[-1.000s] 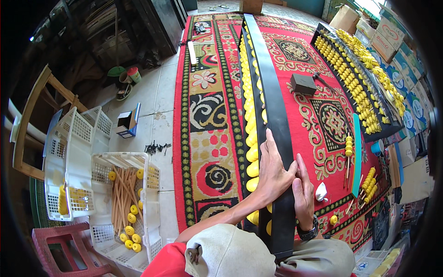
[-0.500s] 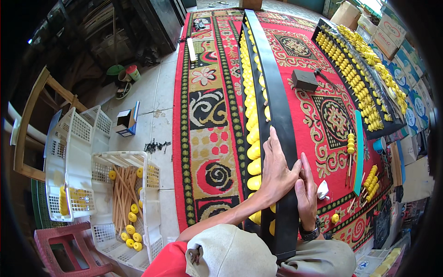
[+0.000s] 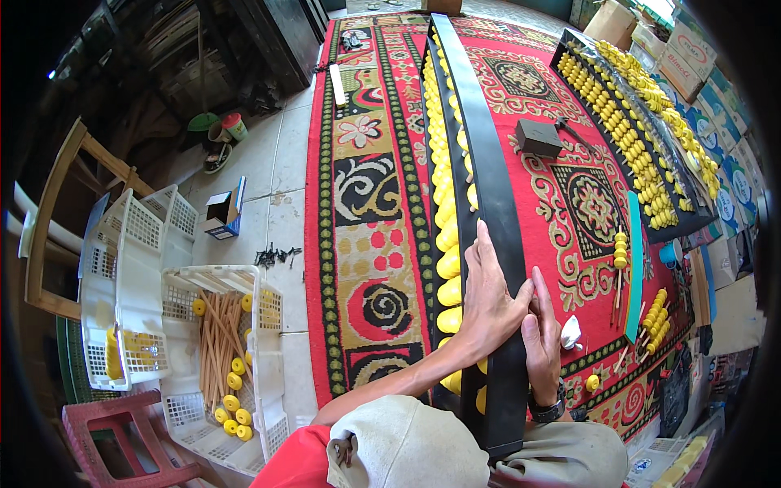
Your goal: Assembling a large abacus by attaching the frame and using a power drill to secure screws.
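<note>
A long black frame (image 3: 495,195) runs away from me along the carpet, with rows of yellow beads (image 3: 448,264) in it along its left side. My left hand (image 3: 490,302) lies on the frame's near part, fingers stretched forward along its black face. Against the frame's right edge rests my right hand (image 3: 543,346), its fingers extended and its thumb close to my left hand. Neither hand is closed round anything. Beside my right hand is a small crumpled white object (image 3: 571,332) on the carpet.
A dark block (image 3: 538,138) and a hammer (image 3: 573,132) lie right of the frame. A second beaded black frame (image 3: 618,134) stands farther right. Near a green strip (image 3: 633,268) are beaded sticks (image 3: 654,321). At left, a white crate (image 3: 268,358) holds wooden sticks and yellow beads.
</note>
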Available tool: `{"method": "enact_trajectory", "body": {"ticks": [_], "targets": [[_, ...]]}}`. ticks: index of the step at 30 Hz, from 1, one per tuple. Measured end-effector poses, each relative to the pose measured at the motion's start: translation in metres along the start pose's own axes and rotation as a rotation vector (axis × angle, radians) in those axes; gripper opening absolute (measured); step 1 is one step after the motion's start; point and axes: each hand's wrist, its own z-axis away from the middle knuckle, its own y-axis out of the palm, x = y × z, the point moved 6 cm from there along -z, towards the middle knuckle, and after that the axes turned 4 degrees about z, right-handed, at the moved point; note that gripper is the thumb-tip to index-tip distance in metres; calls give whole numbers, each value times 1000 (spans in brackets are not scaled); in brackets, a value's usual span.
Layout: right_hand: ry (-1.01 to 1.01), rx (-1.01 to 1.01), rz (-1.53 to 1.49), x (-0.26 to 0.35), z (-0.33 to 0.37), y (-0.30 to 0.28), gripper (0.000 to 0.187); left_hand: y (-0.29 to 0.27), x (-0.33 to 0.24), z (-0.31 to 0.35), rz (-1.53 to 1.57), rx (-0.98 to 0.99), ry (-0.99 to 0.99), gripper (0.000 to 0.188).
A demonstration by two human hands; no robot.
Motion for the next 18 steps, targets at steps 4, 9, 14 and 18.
{"method": "enact_trajectory", "body": {"ticks": [4,9,14,18], "targets": [[6,-9,16,0,0,-1,65,2,1,0,7,-24,28,102],[-1,-17,26,0,0,-1,65,3,2,-1,27,-19,15,103],[-1,-14,13,-1,0,-1,64,3,1,-1,0,-6,4,103],[18,-14,-2,-4,1,-3,64,5,0,-1,-3,-7,5,104]]}}
